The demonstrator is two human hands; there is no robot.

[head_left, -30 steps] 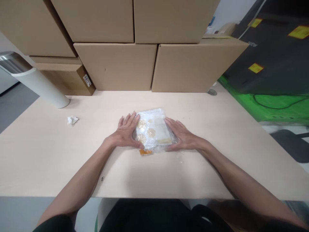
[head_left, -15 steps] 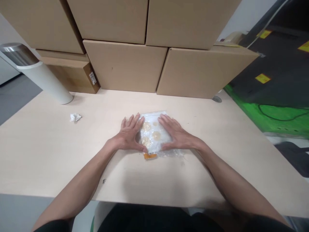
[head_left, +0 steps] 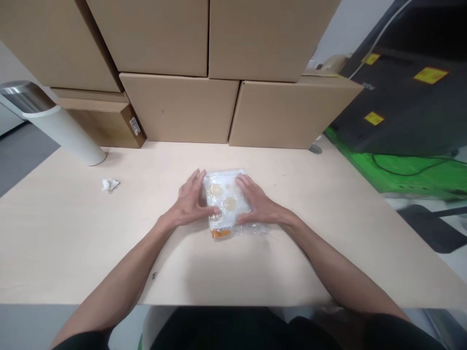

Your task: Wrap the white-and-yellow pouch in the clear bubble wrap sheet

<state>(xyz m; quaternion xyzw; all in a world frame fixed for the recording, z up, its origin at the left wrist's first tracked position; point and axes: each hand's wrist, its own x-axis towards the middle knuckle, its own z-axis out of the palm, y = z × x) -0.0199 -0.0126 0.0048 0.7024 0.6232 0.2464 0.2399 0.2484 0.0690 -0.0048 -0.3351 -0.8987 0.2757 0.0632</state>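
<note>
A flat, clear-plastic-wrapped white packet (head_left: 229,193) lies on the table, with pale yellow round patches on its face and an orange strip (head_left: 221,233) at its near edge. My left hand (head_left: 192,199) rests along the packet's left side, its thumb across the lower left of the face and its fingers stretched forward. Over the right edge lies my right hand (head_left: 258,200), fingers extended and thumb apart. Both hands touch the packet without closing round it. Crinkled loose plastic sticks out near the right wrist. What the wrapping contains cannot be made out.
Stacked cardboard boxes (head_left: 180,109) line the back of the table (head_left: 91,243). A white bottle with a metal cap (head_left: 65,131) stands at the back left, near a crumpled white scrap (head_left: 110,184). To the right is a dark case (head_left: 401,107) on a green surface.
My left hand has shifted slightly, its thumb now higher on the packet's face and more of the near left corner showing. The camera view has moved a little.
</note>
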